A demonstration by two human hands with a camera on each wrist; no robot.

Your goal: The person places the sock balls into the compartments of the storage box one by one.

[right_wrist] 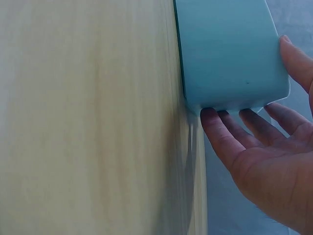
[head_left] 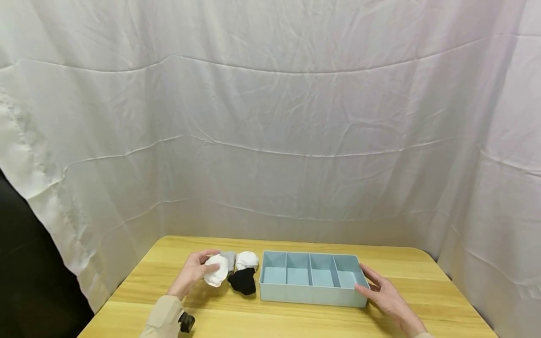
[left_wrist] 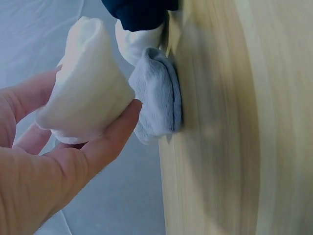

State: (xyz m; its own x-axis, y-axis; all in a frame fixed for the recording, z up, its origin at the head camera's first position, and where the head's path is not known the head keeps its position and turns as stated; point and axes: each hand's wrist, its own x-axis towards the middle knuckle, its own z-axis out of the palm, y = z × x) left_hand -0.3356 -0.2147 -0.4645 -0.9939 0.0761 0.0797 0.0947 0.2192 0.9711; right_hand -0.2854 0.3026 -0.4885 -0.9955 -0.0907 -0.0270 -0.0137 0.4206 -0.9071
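My left hand (head_left: 195, 273) holds a balled white sock (left_wrist: 90, 83) between thumb and fingers, raised a little off the table. Just beyond it, a folded grey sock (left_wrist: 156, 95) lies on the tabletop. A black sock (head_left: 243, 281) and another white sock (head_left: 247, 261) sit beside the grey one, left of the box. At the right end of a light blue divided box (head_left: 313, 295), my right hand (head_left: 385, 296) grips the corner. Its thumb is at the rim, while its fingertips touch the end wall in the right wrist view.
The box has several compartments in a row, with thin dividers (head_left: 310, 270) between them. A light wooden table (head_left: 236, 319) carries everything. Pale grey curtains (head_left: 304, 141) hang behind and at both sides. A small black device (head_left: 186, 322) is on the left wrist.
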